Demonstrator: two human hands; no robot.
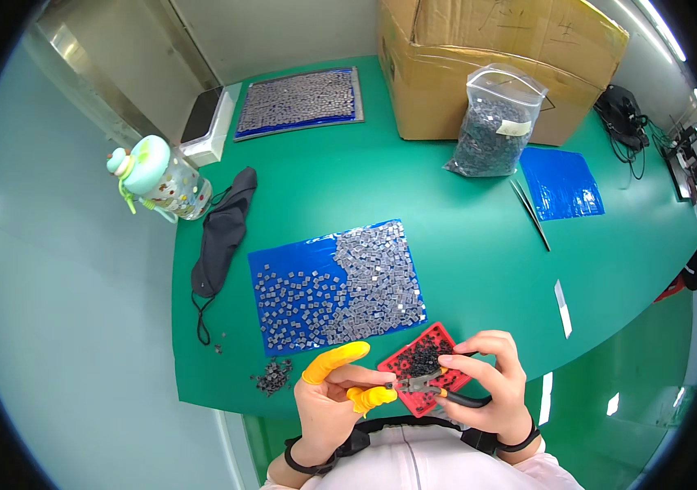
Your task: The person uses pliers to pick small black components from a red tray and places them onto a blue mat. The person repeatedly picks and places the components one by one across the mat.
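Observation:
My left hand [328, 407] wears yellow covers on two of its fingers. Its fingertips pinch a small dark piece [390, 385] close to the jaws of a pair of cutting pliers. Those pliers [420, 383], with black and orange handles, are gripped in my right hand [491, 390]. Beneath both hands lies a red tray [438, 332] holding many tiny black parts [419, 359]. Beyond the tray, a blue sheet [295, 259] is covered with small grey square pieces [377, 282], packed densely on its right half. Some dark scraps [273, 377] lie in a heap left of my left hand.
On the green table [324, 180] are tweezers [530, 214], a white strip [562, 309], a blue film [562, 184], a black mask [224, 233] and a bottle [164, 180]. Farther back stand a filled plastic bag [491, 131], a cardboard box [430, 82] and a loaded panel [299, 102].

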